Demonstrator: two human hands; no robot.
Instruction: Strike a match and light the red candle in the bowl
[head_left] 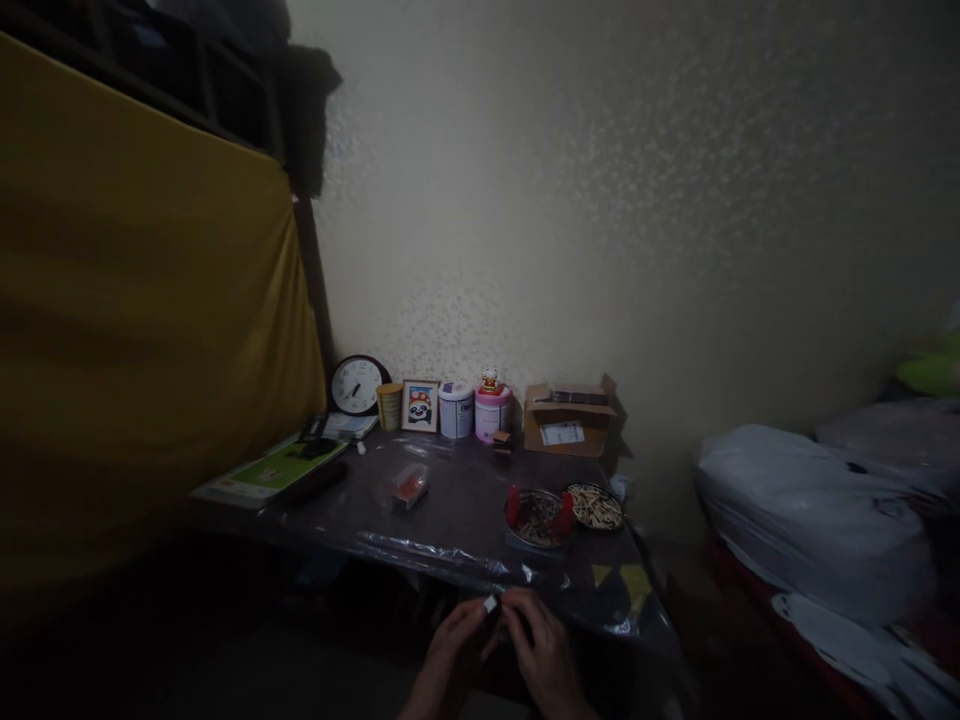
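Far left of the frame: big yellow sheet [142,320] hanging like a wall, right up against the worktop's left end, so zero room that side. Dark gap underneath, can't make out anything in there.

Worktop [457,510] wrapped in shiny plastic, front edge running across lower centre. Green book [266,475] sitting at the left corner, partly over the edge by the look of it. Behind that, along the wall: round clock [357,385], small yellow cup [389,405], panda picture [420,405], white tin [455,410], pink tin [492,412], then a cardboard box [570,420] with flaps open. Little clear box [409,485] alone mid-worktop, plenty of bare surface around it.

Bottom centre, in front of the worktop edge: left hand [450,650] and right hand [544,655] close together, fingertips pinching a small white piece [490,604] between them. Too dark and tiny to say what it is. Both wrists cut off by the bottom of the frame.

Just above the hands: metal bowl [537,520] with red bits on the rim, and right beside it a dish of pale sticks [595,507], near the worktop's right corner. Contents hard to read.

Far right: bed with a grey bundle [810,515], well apart from the worktop, dark gap between.
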